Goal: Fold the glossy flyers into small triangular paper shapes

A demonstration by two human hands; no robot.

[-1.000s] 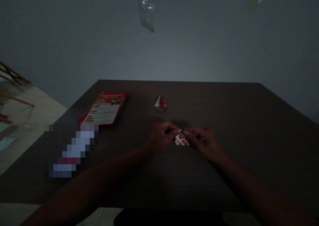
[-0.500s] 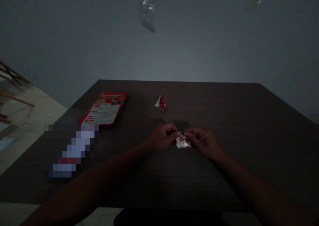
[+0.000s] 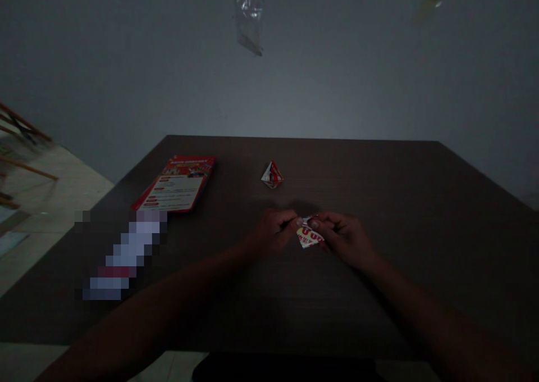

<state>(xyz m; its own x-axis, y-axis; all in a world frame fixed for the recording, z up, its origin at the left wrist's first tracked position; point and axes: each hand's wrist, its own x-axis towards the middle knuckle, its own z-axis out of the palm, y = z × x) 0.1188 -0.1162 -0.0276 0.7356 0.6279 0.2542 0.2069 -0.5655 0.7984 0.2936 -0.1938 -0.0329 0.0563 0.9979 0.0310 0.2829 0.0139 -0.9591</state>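
Observation:
Between my two hands is a small piece of folded printed paper (image 3: 309,238), white and yellow with red lettering, pointed at its lower end. My left hand (image 3: 278,228) pinches its upper left edge between thumb and fingers. At the upper right edge, my right hand (image 3: 343,236) grips it with the thumb on top. The fingers hide the paper's upper part. Farther back on the table stands a red and white folded paper piece (image 3: 272,175), pointed at the top, apart from both hands.
A stack of red and white printed leaflets (image 3: 177,185) lies at the left of the dark wooden table (image 3: 370,174). Nearer me is a blurred-out pale strip (image 3: 130,253). A clear plastic bag (image 3: 249,19) hangs on the wall behind.
The paper in my hands has been turned: its lower end now comes to a point and shows red lettering, where a broad-based triangle showed before. Both hands stay in nearly the same place.

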